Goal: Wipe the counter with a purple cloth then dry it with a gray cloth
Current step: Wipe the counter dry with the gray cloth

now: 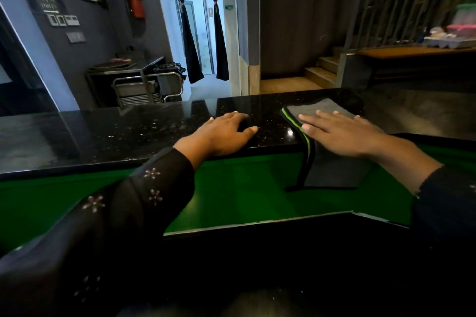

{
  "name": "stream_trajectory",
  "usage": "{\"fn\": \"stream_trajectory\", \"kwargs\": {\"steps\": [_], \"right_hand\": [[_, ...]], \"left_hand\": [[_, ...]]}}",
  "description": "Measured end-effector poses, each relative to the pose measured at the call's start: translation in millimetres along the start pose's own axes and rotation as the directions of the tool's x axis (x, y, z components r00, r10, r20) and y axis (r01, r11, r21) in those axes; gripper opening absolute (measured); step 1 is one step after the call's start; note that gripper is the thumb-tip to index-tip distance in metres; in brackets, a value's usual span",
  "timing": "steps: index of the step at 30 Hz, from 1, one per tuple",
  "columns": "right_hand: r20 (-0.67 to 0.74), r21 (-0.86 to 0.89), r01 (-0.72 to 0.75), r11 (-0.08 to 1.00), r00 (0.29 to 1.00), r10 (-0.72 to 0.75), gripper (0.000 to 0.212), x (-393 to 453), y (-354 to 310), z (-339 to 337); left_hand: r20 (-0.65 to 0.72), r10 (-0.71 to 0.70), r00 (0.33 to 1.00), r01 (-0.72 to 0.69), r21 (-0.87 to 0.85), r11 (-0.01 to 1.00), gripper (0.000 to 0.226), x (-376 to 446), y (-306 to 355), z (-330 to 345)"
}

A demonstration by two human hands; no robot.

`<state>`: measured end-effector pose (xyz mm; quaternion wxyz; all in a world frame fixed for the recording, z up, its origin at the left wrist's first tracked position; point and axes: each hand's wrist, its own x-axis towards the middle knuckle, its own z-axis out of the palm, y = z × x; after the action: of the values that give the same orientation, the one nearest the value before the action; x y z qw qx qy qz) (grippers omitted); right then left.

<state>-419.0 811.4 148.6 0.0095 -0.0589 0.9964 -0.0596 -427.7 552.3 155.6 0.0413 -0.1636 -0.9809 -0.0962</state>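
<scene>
A gray cloth [327,110] with a black and green edge lies on the right part of the black speckled counter [128,128], and its near half hangs over the counter's front edge. My right hand [340,134] lies flat on it with straight, spread fingers. My left hand [226,134] rests on the bare counter to the left of the cloth, its fingers loosely bent and holding nothing. No purple cloth is in view.
A green shelf [244,198] runs below the counter's front edge on my side. Beyond the counter stand a metal cart [146,87], a curtained doorway [198,33] and wooden steps [322,69]. A wooden ledge with containers [453,38] is at the far right.
</scene>
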Motion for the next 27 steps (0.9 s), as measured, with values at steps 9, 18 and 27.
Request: {"fn": "stream_trajectory", "kwargs": {"steps": [9, 18, 27], "right_hand": [[0.072, 0.039, -0.167, 0.985, 0.984, 0.164, 0.063, 80.8, 66.0, -16.7], [0.067, 0.077, -0.186, 0.98, 0.981, 0.181, 0.067, 98.9, 53.6, -19.2], [-0.004, -0.003, -0.041, 0.999, 0.999, 0.041, 0.062, 17.1, 24.7, -0.4]], "left_hand": [[-0.047, 0.004, 0.999, -0.003, 0.023, 1.0, 0.055, 10.4, 1.6, 14.2], [-0.036, -0.014, 0.999, 0.013, -0.013, 1.0, 0.051, 8.2, 4.0, 11.3], [-0.019, -0.007, 1.0, 0.007, -0.021, 1.0, 0.053, 10.4, 1.7, 12.1]]}}
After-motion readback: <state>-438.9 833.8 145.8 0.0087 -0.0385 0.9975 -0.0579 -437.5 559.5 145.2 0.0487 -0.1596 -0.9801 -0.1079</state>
